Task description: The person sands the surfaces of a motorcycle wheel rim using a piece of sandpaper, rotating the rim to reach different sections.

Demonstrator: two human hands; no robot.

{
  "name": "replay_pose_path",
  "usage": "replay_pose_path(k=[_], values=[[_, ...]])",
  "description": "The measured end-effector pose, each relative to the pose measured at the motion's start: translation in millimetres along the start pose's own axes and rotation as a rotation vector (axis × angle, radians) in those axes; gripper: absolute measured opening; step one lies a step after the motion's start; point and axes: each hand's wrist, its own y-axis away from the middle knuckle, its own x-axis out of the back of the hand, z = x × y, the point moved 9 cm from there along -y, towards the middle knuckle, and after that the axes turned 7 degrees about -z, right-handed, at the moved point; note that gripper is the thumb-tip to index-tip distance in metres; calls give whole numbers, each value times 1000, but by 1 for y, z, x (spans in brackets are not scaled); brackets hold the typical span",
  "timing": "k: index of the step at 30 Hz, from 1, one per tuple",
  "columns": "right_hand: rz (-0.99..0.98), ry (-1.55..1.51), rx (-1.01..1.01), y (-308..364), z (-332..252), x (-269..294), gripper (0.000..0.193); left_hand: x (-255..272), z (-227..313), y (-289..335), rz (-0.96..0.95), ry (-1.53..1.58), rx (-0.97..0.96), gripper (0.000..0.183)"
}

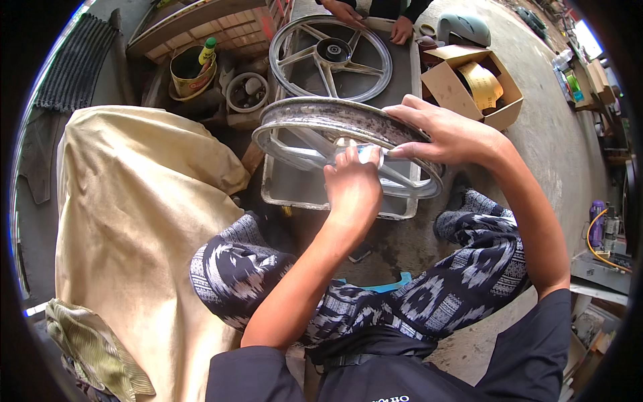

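A worn motorcycle wheel rim (315, 110) is tilted in front of me over a grey rectangular tub (295, 184). My right hand (439, 130) grips its right side, thumb on one edge and fingers over the other. Inside the wheel, by the spokes, my left hand (353, 181) is closed around something pale and shiny; what it is I cannot make out. A second wheel (328, 80), with spokes and a dark hub, lies across the far end of the tub. Another person's hands (402, 30) are beside that far wheel, one of them touching its rim.
At far left stand a bucket (191, 84) holding a green-capped bottle and a round container (248, 92) of small parts. An open cardboard box (499, 110) is right of the tub. A beige cloth cover (134, 221) drapes over something at my left.
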Motion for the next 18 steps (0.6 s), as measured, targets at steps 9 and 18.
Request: replay_pose_path(k=[9,18], values=[[36,13,18,0,4,3,71,-4,-4,1,-28,1,14,43],[23,16,1,1,4,3,71,-15,-13,-9,-16,-37,106,43]])
